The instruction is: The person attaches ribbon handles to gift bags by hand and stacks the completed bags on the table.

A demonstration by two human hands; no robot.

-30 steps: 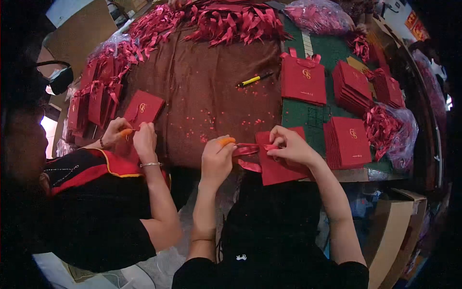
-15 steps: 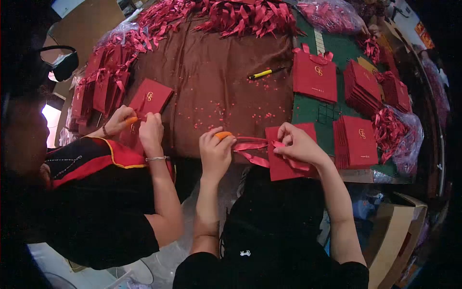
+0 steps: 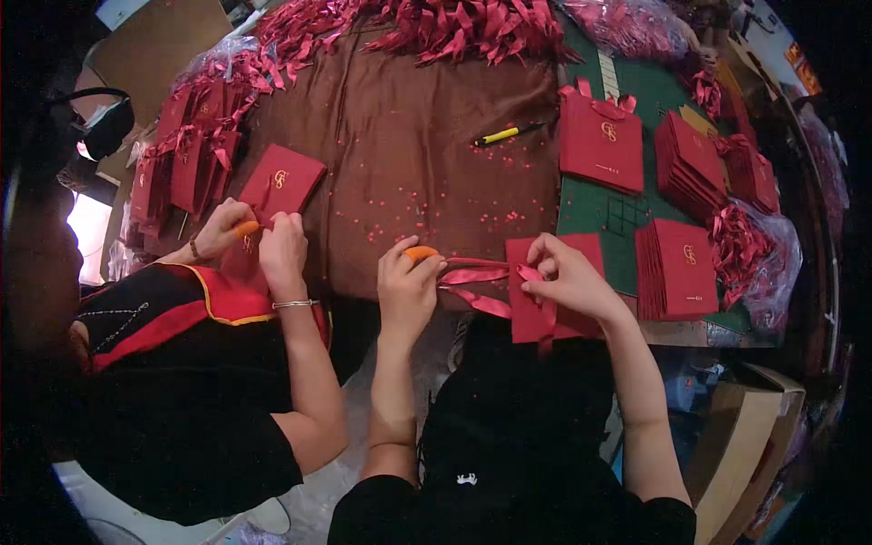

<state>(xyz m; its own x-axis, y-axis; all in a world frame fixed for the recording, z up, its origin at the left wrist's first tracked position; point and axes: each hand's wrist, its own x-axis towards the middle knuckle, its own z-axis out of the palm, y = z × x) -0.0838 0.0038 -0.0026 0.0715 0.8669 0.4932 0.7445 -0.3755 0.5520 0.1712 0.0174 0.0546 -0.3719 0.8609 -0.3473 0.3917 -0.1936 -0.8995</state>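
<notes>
My left hand [image 3: 409, 286] is closed on the ends of a pink-red ribbon [image 3: 479, 274], whose loops stretch across to a small red paper bag [image 3: 574, 304]. A small orange piece [image 3: 421, 253] shows at the fingers of that hand; whether it is worn or held is unclear. Over the bag, my right hand [image 3: 572, 280] pinches ribbon between thumb and fingers. A ribbon tail hangs below it across the bag. The bag lies at the table's near edge, in front of my body.
To my left, a co-worker's hands [image 3: 283, 254] work at a red bag. Finished-looking bags [image 3: 601, 141] and stacked bags [image 3: 686, 268] stand on the green mat [image 3: 581, 213] at right. A yellow-black cutter [image 3: 500, 136] lies on brown cloth [image 3: 363, 154]. Ribbon heaps [image 3: 472, 27] line the back.
The view has shifted slightly. My right hand stays pinched over the bag, and a ribbon tail now hangs lower beneath it. My left hand keeps its hold.
</notes>
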